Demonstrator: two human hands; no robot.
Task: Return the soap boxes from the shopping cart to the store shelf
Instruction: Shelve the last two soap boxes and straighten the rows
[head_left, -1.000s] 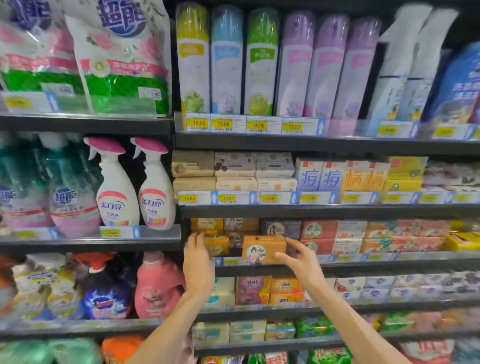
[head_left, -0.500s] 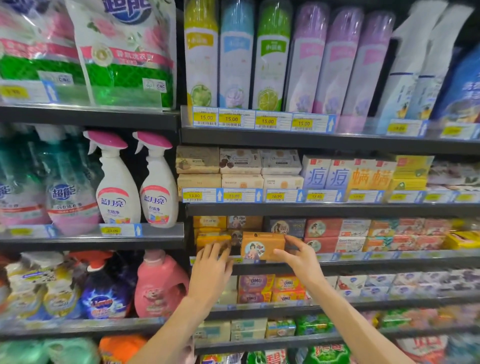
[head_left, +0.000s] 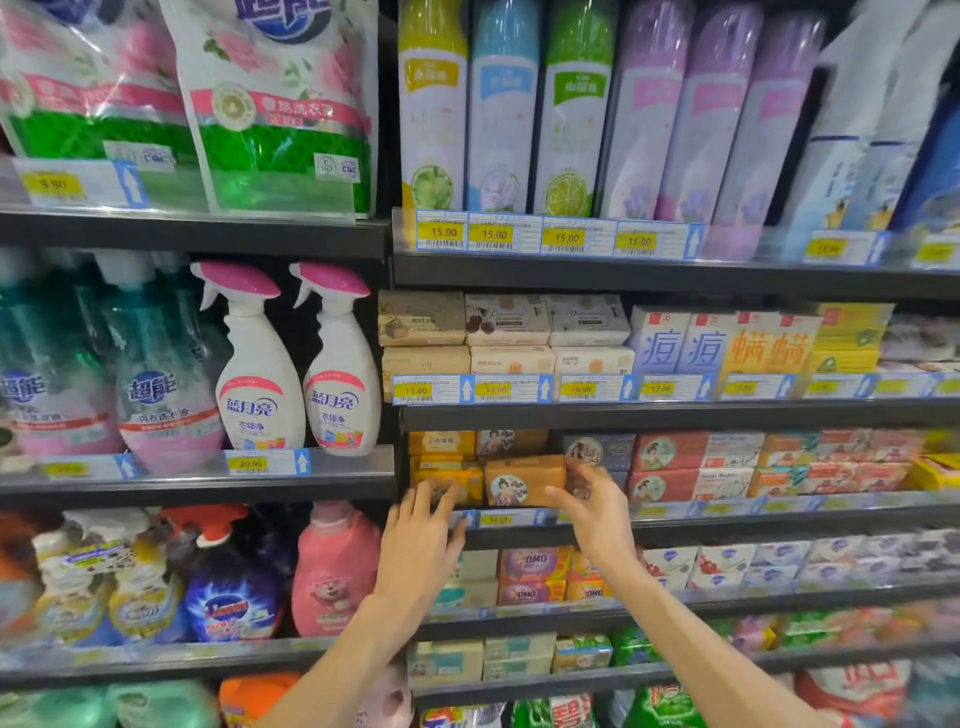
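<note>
Right hand (head_left: 589, 512) grips brown soap box (head_left: 524, 480) mid-frame, left hand (head_left: 421, 540) flat-fingered against yellow boxes (head_left: 447, 480); crowded slot could topple neighbours.

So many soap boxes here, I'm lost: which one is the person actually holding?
The orange-brown soap box with a round figure picture, pinched at its right end by the right hand. The yellow boxes beside it sit behind the left hand.

Orange-brown soap box (head_left: 523, 480), round portrait label, upright, on shelf (head_left: 675, 525) front edge
</note>
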